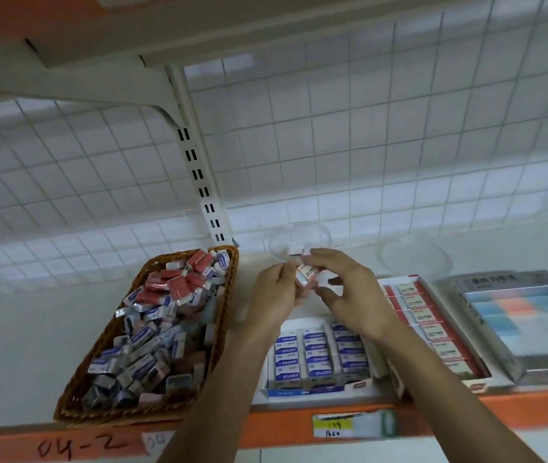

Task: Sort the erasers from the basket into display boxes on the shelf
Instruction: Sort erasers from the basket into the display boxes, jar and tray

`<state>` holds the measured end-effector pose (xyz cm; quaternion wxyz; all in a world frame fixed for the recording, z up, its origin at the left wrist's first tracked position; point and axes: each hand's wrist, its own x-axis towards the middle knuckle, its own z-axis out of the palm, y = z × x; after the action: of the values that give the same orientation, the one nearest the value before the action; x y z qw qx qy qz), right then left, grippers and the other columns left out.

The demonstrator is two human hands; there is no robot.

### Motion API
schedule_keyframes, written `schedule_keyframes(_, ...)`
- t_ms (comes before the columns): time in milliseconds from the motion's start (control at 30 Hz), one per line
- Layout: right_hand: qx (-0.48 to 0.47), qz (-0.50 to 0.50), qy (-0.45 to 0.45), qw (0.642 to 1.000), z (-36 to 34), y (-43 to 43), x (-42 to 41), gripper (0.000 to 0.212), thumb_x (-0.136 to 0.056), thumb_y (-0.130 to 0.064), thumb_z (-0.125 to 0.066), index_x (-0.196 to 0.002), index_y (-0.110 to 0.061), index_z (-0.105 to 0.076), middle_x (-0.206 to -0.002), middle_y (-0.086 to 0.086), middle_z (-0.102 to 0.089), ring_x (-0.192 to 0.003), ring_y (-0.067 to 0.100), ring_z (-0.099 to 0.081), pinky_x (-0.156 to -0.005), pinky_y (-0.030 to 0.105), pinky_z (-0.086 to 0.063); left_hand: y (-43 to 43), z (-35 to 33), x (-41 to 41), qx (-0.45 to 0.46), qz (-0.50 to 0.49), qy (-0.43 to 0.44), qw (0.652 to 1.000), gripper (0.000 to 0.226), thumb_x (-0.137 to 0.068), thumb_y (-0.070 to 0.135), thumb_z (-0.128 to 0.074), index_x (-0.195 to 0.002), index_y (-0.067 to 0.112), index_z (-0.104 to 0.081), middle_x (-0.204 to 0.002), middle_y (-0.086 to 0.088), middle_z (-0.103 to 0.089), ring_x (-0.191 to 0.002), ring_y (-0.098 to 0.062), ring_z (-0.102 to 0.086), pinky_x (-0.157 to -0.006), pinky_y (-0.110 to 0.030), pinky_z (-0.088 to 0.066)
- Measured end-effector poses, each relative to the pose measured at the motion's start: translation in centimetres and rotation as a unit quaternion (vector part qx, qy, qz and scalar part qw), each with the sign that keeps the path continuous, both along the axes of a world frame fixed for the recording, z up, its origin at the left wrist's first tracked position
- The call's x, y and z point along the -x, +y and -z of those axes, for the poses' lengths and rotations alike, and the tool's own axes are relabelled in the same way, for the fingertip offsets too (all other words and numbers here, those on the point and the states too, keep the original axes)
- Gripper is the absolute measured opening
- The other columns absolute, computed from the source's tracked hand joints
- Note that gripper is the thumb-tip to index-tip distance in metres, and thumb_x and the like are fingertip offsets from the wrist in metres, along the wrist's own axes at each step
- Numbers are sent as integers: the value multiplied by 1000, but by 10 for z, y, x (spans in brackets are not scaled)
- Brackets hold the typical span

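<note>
The left hand (pixel 272 295) and right hand (pixel 352 295) meet over the shelf (pixel 15 345), at 2 o'clock from the basket (pixel 115 415). An eraser (pixel 306 275) sits between them: left fingers (pixel 284 272) grip it, right fingers (pixel 324 255) pinch its top.

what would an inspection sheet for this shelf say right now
surface: white shelf, orange front edge
job's things: wicker basket heaped with red and blue erasers; blue display box holds rows; red display box holds one row
clutter: two clear bowls at the back; grey box at right
grips: left hand and right hand both pinch one eraser above the boxes
cables: nothing seen
surroundings: wire grid behind; price label on the edge
</note>
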<state>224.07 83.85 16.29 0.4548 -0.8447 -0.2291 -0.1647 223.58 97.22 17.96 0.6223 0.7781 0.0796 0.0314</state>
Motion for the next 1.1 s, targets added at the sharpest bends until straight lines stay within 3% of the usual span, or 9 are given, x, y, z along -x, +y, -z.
schedule_keyframes(167, 19, 46, 29, 998, 4, -34, 10, 41, -79, 2, -65, -114, -18, -64, -108, -7, -59, -94, 7, -55, -78, 8, -40, -26, 8, 1, -61, 74, -25, 995, 32, -104, 27, -35, -115, 15, -63, -72, -3, -68, -51, 3, -57, -51, -13, -44)
schedule_keyframes(267, 28, 68, 73, 995, -2, -56, 17, 32, -82, -8, -68, -112, -19, -65, -106, -6, -61, -85, 4, -56, -72, 3, -42, -43, 10, 2, -75, 97, -24, 992, 37, -103, 32, -34, -104, 10, -64, -77, -11, -70, -56, -4, -59, -56, -19, -48)
schedule_keyframes(400, 26, 124, 127, 984, -4, -85, 25, 27, -85, -15, -65, -111, -23, -63, -95, -11, -56, -79, 6, -58, -65, 3, -42, -59, 16, 2, -146, 125, -63, 979, 30, -101, 30, -40, -86, 20, -64, -82, 0, -70, -73, -10, -64, -78, -33, -53)
schedule_keyframes(500, 77, 171, 124, 974, 5, -97, 23, 28, -84, -16, -66, -110, -23, -65, -105, -5, -58, -83, 10, -60, -74, 10, -44, -68, 23, -1, -243, 140, -118, 952, 17, -97, 21, -50, -103, 22, -66, -103, 8, -68, -96, -5, -61, -88, -26, -49)
schedule_keyframes(667, 151, 192, 118, 963, 10, -99, 20, 35, -81, -8, -60, -113, -20, -66, -112, 6, -59, -101, 26, -58, -92, 30, -44, -78, 34, -8, -432, 131, -125, 884, 31, -95, 19, -52, -125, 15, -58, -112, -4, -64, -111, -22, -54, -91, -31, -39)
schedule_keyframes(767, 165, 197, 120, 959, 8, -93, 14, 33, -84, -8, -56, -115, -17, -65, -116, 7, -56, -103, 25, -57, -91, 28, -41, -79, 42, -10, -413, 125, -110, 896, 19, -95, 23, -52, -109, 14, -63, -94, -2, -68, -98, -24, -60, -82, -35, -46)
schedule_keyframes(900, 169, 195, 124, 958, 10, -79, 5, 29, -84, -7, -55, -110, -14, -66, -110, 7, -56, -99, 25, -58, -88, 30, -43, -76, 45, -12, -365, 122, -106, 917, 13, -92, 24, -58, -89, 15, -66, -89, 1, -71, -94, -19, -64, -82, -40, -51)
schedule_keyframes(1000, 157, 203, 120, 959, 12, -74, 1, 23, -82, -5, -55, -102, -12, -64, -99, 7, -59, -91, 25, -59, -79, 31, -45, -75, 45, -11, -365, 118, -114, 917, 22, -91, 24, -60, -70, 17, -55, -75, 3, -70, -79, -15, -65, -76, -39, -53)
schedule_keyframes(1100, 145, 205, 115, 961, 14, -73, 0, 20, -80, -4, -57, -96, -11, -67, -97, 8, -58, -86, 26, -60, -79, 34, -48, -76, 46, -10, -349, 111, -123, 922, 8, -90, 26, -62, -87, 18, -64, -86, 0, -71, -90, -19, -65, -83, -41, -52)
